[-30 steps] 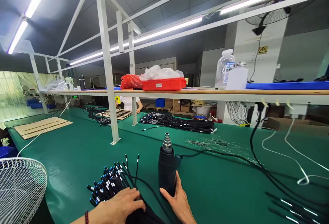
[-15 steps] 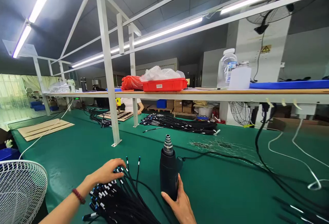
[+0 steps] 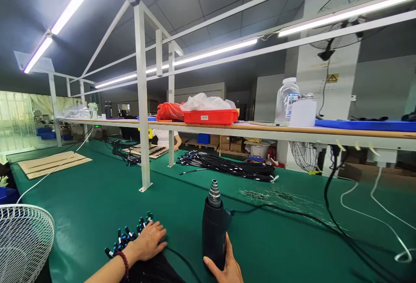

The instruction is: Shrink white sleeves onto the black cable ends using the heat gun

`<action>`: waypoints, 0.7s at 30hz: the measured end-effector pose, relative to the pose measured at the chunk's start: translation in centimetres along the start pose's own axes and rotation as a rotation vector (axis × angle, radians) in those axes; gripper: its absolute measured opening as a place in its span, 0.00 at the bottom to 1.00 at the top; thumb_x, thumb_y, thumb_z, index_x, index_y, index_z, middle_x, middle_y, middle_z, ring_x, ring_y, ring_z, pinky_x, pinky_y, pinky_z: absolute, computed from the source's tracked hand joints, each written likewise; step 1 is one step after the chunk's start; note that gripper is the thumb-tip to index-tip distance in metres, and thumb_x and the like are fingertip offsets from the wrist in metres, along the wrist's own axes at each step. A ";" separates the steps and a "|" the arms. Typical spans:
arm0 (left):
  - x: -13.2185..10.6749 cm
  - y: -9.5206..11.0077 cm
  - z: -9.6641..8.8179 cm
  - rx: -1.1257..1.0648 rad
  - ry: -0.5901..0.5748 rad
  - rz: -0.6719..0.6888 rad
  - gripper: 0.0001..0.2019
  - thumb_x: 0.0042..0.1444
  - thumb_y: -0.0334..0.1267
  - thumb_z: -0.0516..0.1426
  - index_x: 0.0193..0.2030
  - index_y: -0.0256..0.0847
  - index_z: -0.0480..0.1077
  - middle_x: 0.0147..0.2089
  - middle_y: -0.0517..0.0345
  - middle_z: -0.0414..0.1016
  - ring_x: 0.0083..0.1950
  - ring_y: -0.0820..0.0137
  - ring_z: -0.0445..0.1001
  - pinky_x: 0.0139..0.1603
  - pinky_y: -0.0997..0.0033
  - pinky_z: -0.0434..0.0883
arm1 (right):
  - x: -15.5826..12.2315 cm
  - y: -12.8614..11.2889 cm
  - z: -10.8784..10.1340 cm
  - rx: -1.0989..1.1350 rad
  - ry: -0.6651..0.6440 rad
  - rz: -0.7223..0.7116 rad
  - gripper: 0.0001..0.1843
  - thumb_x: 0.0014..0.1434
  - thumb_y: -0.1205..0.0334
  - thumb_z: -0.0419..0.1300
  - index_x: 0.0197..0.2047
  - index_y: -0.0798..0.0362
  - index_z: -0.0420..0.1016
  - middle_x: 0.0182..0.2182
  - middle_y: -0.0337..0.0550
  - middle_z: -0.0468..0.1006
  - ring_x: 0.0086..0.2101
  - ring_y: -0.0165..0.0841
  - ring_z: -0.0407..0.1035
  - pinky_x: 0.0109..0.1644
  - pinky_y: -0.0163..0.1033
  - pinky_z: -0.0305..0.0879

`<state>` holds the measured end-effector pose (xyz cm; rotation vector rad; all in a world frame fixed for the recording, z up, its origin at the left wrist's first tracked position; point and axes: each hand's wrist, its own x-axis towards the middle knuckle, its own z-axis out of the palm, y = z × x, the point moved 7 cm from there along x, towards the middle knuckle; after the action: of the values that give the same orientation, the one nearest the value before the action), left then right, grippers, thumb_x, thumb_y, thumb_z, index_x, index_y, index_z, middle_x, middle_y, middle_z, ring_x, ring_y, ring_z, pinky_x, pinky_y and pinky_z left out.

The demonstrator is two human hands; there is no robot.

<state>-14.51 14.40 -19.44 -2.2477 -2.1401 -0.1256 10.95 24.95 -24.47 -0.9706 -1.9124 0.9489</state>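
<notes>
My left hand [image 3: 147, 242] presses down on a bundle of black cables [image 3: 152, 270], whose blue-and-white connector ends [image 3: 128, 235] fan out to the left on the green mat. Much of the bundle lies hidden under my hand and at the bottom edge of the picture. A black heat gun [image 3: 213, 231] stands upright with its metal nozzle pointing up, and my right hand [image 3: 227, 262] wraps around its lower part. Its thin black cord runs off to the right.
A white wire desk fan [image 3: 24, 244] stands at the lower left. A white post [image 3: 143, 101] rises from the bench to a shelf carrying a red crate [image 3: 210, 117]. Farther off lie more black cables [image 3: 227, 167], and a person in a white shirt [image 3: 164, 139] works beyond.
My left hand has come down from the connector ends onto the bundle, which now sits lower and more gathered. My right hand stays on the heat gun. The view has tilted slightly.
</notes>
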 end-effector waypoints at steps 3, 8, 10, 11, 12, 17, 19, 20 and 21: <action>-2.4 -4.3 -1.1 0.052 0.024 -0.106 0.15 0.66 0.40 0.48 0.37 0.39 0.74 0.42 0.44 0.78 0.50 0.51 0.74 0.55 0.44 0.66 | 0.1 0.6 0.2 -0.006 0.074 -0.016 0.53 0.57 0.44 0.55 0.72 0.70 0.37 0.61 0.63 0.67 0.58 0.47 0.67 0.59 0.45 0.66; -4.1 -8.2 -3.3 0.052 0.099 -0.207 0.16 0.63 0.47 0.51 0.38 0.38 0.74 0.43 0.43 0.76 0.52 0.48 0.72 0.60 0.36 0.59 | 0.0 0.9 0.7 -0.042 0.182 -0.014 0.51 0.56 0.48 0.56 0.72 0.68 0.41 0.56 0.60 0.74 0.54 0.48 0.72 0.55 0.46 0.69; -3.6 -7.6 -3.7 0.010 0.130 -0.197 0.12 0.63 0.43 0.51 0.41 0.39 0.72 0.46 0.45 0.74 0.52 0.51 0.72 0.61 0.39 0.59 | -0.1 0.8 0.6 -0.064 0.184 -0.001 0.51 0.54 0.50 0.57 0.72 0.66 0.41 0.54 0.57 0.76 0.51 0.47 0.74 0.53 0.44 0.70; -3.2 -6.8 -3.8 -0.022 0.142 -0.176 0.11 0.64 0.41 0.50 0.42 0.41 0.71 0.47 0.47 0.74 0.52 0.54 0.71 0.60 0.44 0.62 | -0.1 0.7 0.5 -0.074 0.182 0.008 0.51 0.54 0.50 0.58 0.72 0.66 0.42 0.53 0.56 0.76 0.51 0.47 0.74 0.52 0.44 0.71; -2.7 -5.9 -3.7 -0.062 0.150 -0.147 0.10 0.64 0.40 0.50 0.44 0.42 0.70 0.49 0.49 0.73 0.52 0.58 0.71 0.59 0.50 0.64 | -0.2 0.6 0.3 -0.082 0.178 0.019 0.51 0.53 0.51 0.58 0.72 0.66 0.43 0.53 0.56 0.77 0.51 0.47 0.74 0.52 0.43 0.71; -1.6 0.1 -1.4 -0.267 0.140 -0.022 0.07 0.65 0.41 0.52 0.47 0.46 0.69 0.49 0.58 0.73 0.53 0.66 0.71 0.59 0.66 0.66 | -0.3 -0.5 -0.7 -0.096 0.115 0.132 0.46 0.48 0.45 0.61 0.65 0.63 0.58 0.50 0.56 0.78 0.51 0.50 0.73 0.53 0.46 0.71; -1.8 1.6 -0.3 -0.316 0.139 -0.021 0.06 0.63 0.40 0.54 0.45 0.44 0.69 0.47 0.57 0.73 0.53 0.65 0.71 0.64 0.61 0.63 | -0.4 -1.5 -1.0 -0.095 0.081 0.177 0.45 0.46 0.42 0.60 0.61 0.62 0.62 0.50 0.57 0.78 0.52 0.51 0.73 0.54 0.47 0.70; -1.9 2.0 0.2 -0.334 0.143 -0.028 0.06 0.63 0.39 0.55 0.44 0.44 0.70 0.46 0.57 0.73 0.52 0.64 0.71 0.65 0.58 0.62 | -0.6 -2.1 -1.2 -0.094 0.061 0.190 0.45 0.45 0.40 0.59 0.59 0.62 0.63 0.50 0.58 0.78 0.52 0.52 0.72 0.55 0.48 0.70; -2.1 2.3 0.4 -0.351 0.151 -0.038 0.05 0.62 0.38 0.55 0.44 0.43 0.70 0.46 0.56 0.72 0.51 0.64 0.71 0.66 0.56 0.60 | -0.7 -2.6 -1.2 -0.094 0.037 0.200 0.45 0.44 0.38 0.58 0.58 0.62 0.63 0.50 0.59 0.78 0.53 0.53 0.72 0.55 0.48 0.69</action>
<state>-12.35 12.24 -19.98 -2.2756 -2.2234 -0.6997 11.54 23.54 -21.91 -1.2442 -1.8687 0.9533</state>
